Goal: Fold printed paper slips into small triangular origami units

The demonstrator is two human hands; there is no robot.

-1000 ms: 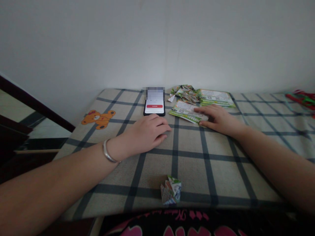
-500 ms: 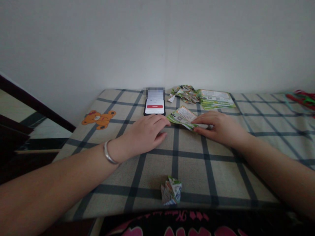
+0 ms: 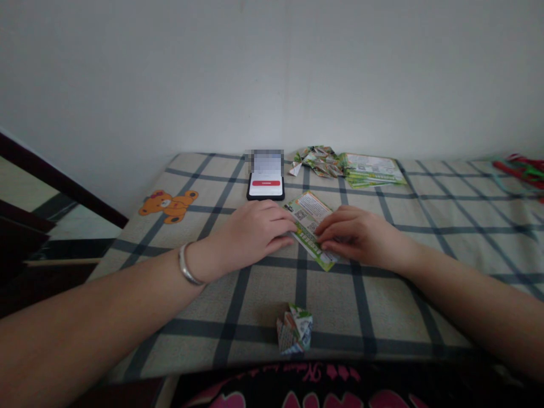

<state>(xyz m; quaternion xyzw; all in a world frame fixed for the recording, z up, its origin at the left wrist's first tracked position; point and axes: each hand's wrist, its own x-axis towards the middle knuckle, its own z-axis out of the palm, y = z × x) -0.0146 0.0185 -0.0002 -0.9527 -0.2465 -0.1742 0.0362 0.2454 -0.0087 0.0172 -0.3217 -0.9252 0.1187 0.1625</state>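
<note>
A green and white printed leaflet (image 3: pixel 312 218) lies at a slant on the checked cloth between my hands. My left hand (image 3: pixel 261 235) rests at its left edge, fingers stretched out and fingertips touching the paper. At the right edge my right hand (image 3: pixel 357 235) has its fingers and thumb drawn together on the leaflet, gripping it; part of the paper is hidden beneath them. Closer to me stands a small folded paper piece (image 3: pixel 294 330) made from similar printed paper.
A phone (image 3: pixel 266 184) with a lit screen lies near the wall. Right of it are several folded paper pieces (image 3: pixel 318 161) and a stack of leaflets (image 3: pixel 374 170). An orange bear picture (image 3: pixel 170 207) marks the cloth's left side. Red and green stringy items (image 3: pixel 521 170) lie far right.
My right hand has brought the leaflet toward me and slightly left, and the paper now lies flatter and turned. My left fingers have reached its edge.
</note>
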